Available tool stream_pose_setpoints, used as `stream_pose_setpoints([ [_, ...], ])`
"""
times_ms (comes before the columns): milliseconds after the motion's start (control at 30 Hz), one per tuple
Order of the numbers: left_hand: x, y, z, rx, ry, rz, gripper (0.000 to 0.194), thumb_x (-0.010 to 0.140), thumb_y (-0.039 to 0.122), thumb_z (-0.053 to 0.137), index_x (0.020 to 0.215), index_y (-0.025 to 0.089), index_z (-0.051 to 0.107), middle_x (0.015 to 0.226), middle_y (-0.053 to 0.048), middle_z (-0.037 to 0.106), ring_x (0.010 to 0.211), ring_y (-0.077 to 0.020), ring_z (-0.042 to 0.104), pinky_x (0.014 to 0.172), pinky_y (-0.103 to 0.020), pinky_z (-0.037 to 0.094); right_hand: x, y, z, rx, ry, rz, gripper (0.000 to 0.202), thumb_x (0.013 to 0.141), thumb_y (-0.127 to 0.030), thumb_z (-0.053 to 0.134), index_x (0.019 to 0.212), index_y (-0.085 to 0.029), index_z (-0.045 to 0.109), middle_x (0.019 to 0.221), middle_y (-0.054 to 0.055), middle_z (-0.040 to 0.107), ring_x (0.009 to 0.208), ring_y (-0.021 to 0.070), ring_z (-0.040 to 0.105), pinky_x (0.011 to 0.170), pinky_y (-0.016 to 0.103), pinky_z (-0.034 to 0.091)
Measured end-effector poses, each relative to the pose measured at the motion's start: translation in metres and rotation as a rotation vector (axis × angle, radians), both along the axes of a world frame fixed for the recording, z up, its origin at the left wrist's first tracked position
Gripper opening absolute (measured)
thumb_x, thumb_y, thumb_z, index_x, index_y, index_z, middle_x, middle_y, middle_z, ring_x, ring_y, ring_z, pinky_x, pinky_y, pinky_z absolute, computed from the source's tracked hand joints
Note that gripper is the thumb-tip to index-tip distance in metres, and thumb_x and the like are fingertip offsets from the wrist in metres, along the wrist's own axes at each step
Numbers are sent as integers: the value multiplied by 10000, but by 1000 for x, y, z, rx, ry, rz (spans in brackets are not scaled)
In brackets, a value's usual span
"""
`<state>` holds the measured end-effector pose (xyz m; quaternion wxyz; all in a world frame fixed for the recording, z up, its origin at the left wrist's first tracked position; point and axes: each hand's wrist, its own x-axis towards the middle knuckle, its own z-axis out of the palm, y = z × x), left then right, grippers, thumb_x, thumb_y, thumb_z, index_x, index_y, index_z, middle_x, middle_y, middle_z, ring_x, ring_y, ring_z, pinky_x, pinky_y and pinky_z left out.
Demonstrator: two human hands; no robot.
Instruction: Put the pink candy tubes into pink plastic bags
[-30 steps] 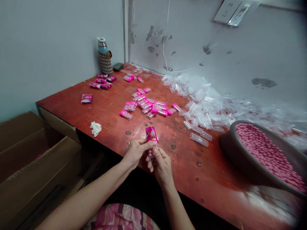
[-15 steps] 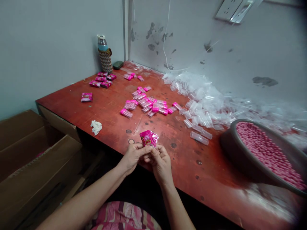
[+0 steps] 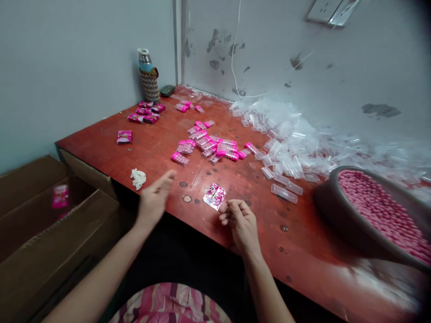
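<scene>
My right hand (image 3: pixel 240 224) pinches the near corner of a shiny pink printed packet (image 3: pixel 214 196) above the front of the red table. To the left, my left hand (image 3: pixel 155 197) is over the table edge, blurred by motion, its fingers stretched out with nothing in them. A second pink packet (image 3: pixel 60 196), also blurred, shows apart from the hand, over the inside of the cardboard box (image 3: pixel 79 213). Beyond the hands, several clear tubes with pink caps and pink beads (image 3: pixel 205 142) lie in a loose pile.
Several pink packs (image 3: pixel 144 111) lie by a bottle in a knitted cover (image 3: pixel 149 80). Crumpled white tissue (image 3: pixel 138 178) sits near the left edge. Clear empty tubes (image 3: pixel 289 152) are heaped along the wall. A dark basin (image 3: pixel 323 197) of pink beads stands at right.
Both hands held pink packets together before. My left hand has parted and swung left, and one packet now shows over the box. My right hand keeps the other and has shifted slightly right.
</scene>
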<state>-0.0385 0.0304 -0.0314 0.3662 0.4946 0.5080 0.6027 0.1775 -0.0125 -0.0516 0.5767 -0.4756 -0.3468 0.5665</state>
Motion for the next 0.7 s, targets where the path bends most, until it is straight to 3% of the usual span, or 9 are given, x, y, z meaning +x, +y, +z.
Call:
stream_pose_setpoints([
  [67,31,9,-20,68,453,-219,389,762,369,533,1103,184,556,1193,-103,530,1120,-232,457,974,-412,302,1,0,0,-2,-29,13,171,796,-342,530,786,-171,528,691,8,624,501,83,559,445,175,435],
  [133,57,16,-36,141,781,-340,400,784,354,505,1146,185,525,1238,-105,486,1192,-251,367,1001,-443,236,3,-1,0,-14,-54,30,183,787,-354,538,773,-172,532,705,8,625,502,80,554,452,177,432],
  [267,77,23,-52,216,1085,-342,340,822,330,443,1117,195,543,1227,-85,503,1199,-267,348,1001,-474,207,10,-2,-1,-54,-118,37,209,777,-374,540,756,-166,533,707,14,620,508,82,546,459,181,424],
  [400,76,22,-54,271,1091,-309,278,841,283,412,1050,203,576,1190,-57,539,1176,-238,384,992,-452,247,14,6,-3,-40,-230,7,214,778,-380,529,772,-166,539,715,21,612,563,104,561,500,206,439],
  [500,76,17,-50,325,1007,-280,271,841,260,414,1048,203,580,1184,-59,544,1184,-232,377,987,-450,266,10,17,-5,-8,-273,-92,231,739,-343,586,900,-188,527,811,20,614,681,123,578,578,225,453],
  [600,79,9,-43,343,828,-295,287,834,244,431,1085,210,566,1175,-59,551,1178,-221,388,985,-433,286,5,28,-5,19,-153,-86,344,690,-295,639,983,-210,481,775,-9,608,654,116,567,574,226,445],
  [700,81,3,-31,159,517,-306,394,784,301,513,1168,212,506,1167,-73,555,1107,-226,468,941,-390,357,6,36,-2,26,-40,-50,340,677,-264,648,965,-209,476,626,-58,559,541,91,524,527,207,418],
])
